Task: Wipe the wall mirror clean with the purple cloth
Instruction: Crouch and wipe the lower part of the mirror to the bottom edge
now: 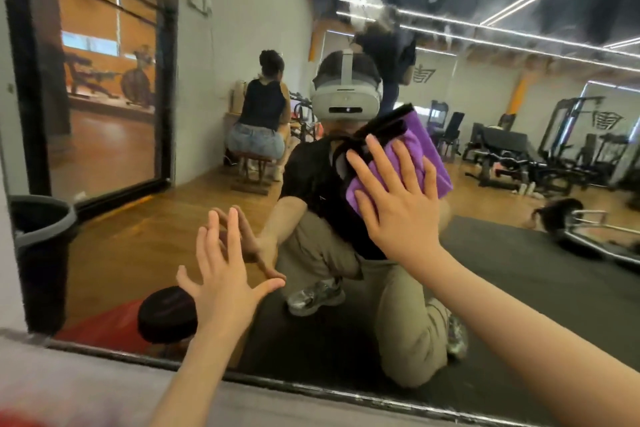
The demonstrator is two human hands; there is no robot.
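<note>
Head view: right hand point(398, 204), fingers flat, presses purple cloth point(420, 152) against wall mirror point(519, 270); left hand point(221, 274), fingers spread, grasps nothing.

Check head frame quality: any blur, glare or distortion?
Head view: wide-angle bending at the mirror edges; ceiling light strips reflect as bright streaks; bottom-left corner smeared; right hand pressing the purple cloth and left hand reasonably sharp.
</note>
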